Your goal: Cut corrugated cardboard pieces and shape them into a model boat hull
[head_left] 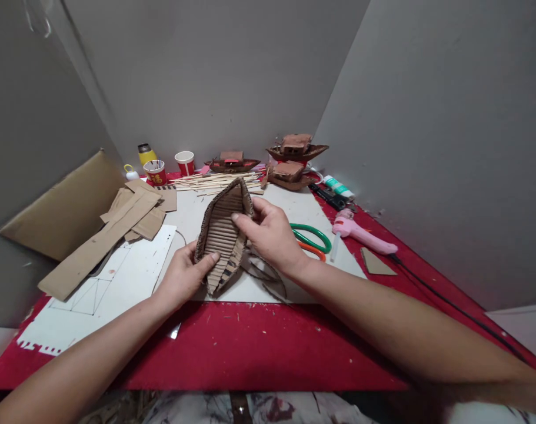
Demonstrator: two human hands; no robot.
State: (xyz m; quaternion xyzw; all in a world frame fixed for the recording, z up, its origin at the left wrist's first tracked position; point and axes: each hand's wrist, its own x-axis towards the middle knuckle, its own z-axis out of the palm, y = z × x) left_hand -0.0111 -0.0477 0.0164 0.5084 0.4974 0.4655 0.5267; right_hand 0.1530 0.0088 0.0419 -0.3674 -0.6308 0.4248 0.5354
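Observation:
A boat-shaped hull of corrugated cardboard [221, 232] is held up over the white board, its hollow inside facing me and its pointed end up. My left hand [183, 274] grips the lower left edge, thumb on the ribbed inside. On the upper right edge my right hand [270, 232] pinches the wall, its thumb inside the hull and the fingers behind it. Just right of the hull, green-handled scissors [316, 232] with an orange loop lie partly hidden behind my right hand. A thin dark cord [268, 277] lies under the hull.
Cardboard strips [104, 241] lie on a drawn sheet [85, 300] at left. Behind are wooden sticks [206, 181], a yellow bottle [146, 153], paper cups [185, 163] and brown model boats [296, 148]. A pink glue gun [365, 232] with a cord rests on the red cloth [259, 347] at right.

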